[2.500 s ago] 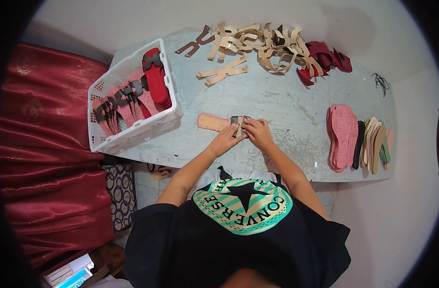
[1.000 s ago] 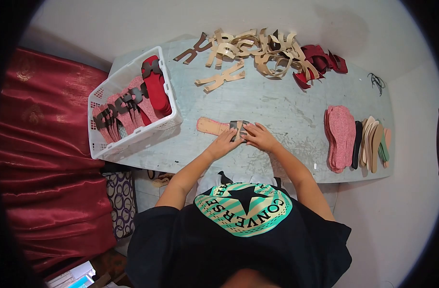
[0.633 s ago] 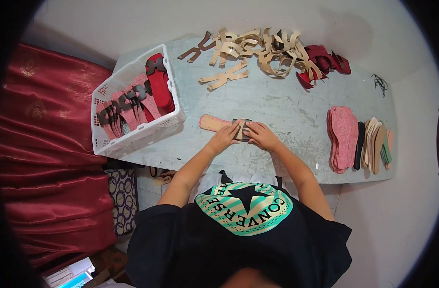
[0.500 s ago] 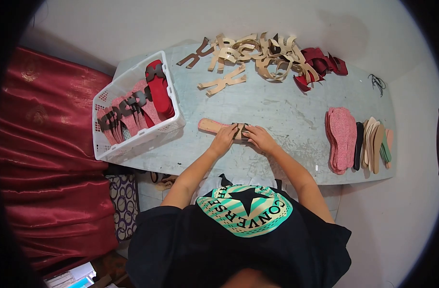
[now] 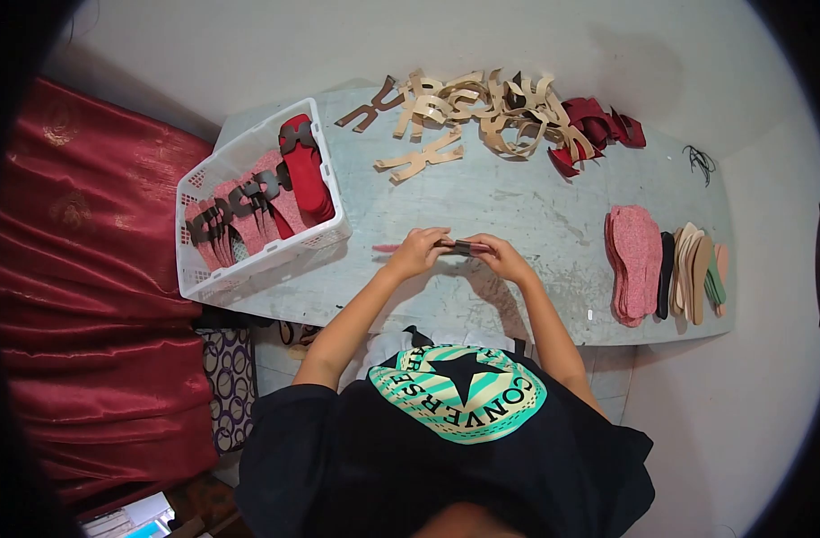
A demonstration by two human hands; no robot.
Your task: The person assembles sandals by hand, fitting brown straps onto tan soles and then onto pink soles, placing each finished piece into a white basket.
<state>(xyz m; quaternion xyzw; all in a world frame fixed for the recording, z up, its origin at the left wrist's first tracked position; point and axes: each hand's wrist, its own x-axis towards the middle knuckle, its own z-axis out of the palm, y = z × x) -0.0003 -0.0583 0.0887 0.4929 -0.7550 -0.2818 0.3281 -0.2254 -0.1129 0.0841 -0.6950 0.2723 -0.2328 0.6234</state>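
Note:
A thin pink sole [image 5: 388, 247] with a dark strap [image 5: 464, 247] around it is held edge-on just above the table. My left hand [image 5: 421, 252] grips it near the middle, fingers closed on it beside the strap. At the strap's other side, my right hand [image 5: 503, 256] pinches the end of the sole. The sole's flat faces are barely visible from this angle. A shadow of the hands falls on the table in front of them.
On the grey table [image 5: 536, 215], a white basket [image 5: 338, 193] holds pink and red soles with straps. Cream straps [image 5: 425, 158] and red straps [image 5: 589, 121] lie at the back. Stacked pink soles [image 5: 639, 260], other soles [image 5: 697, 273] and a black cord [image 5: 699, 161] are at the right.
The sole was lying flat with its tan underside and the strap's ends showing. Now it is lifted and turned on edge between both hands.

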